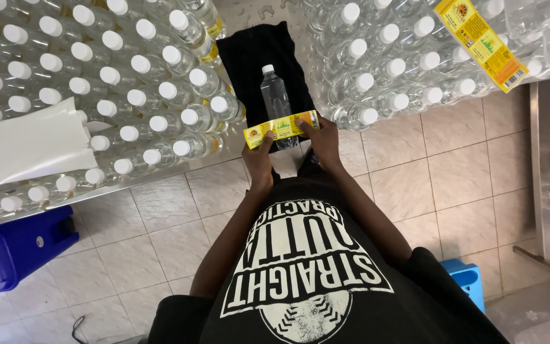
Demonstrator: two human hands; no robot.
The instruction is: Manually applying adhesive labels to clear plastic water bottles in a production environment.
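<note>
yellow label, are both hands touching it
Touching. The head view shows the left hand pinching one end of the yellow label and the right hand pinching the other, stretched across the clear bottle.

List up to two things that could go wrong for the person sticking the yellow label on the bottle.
The yellow label, held at each end by the left hand and right hand, could go on crooked or creased. The clear bottle lies loose on a black cloth, so it might roll under pressure.

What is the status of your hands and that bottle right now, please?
Left hand and right hand stretch yellow label across clear bottle. Bottle lying on black cloth. Nothing between.
</note>
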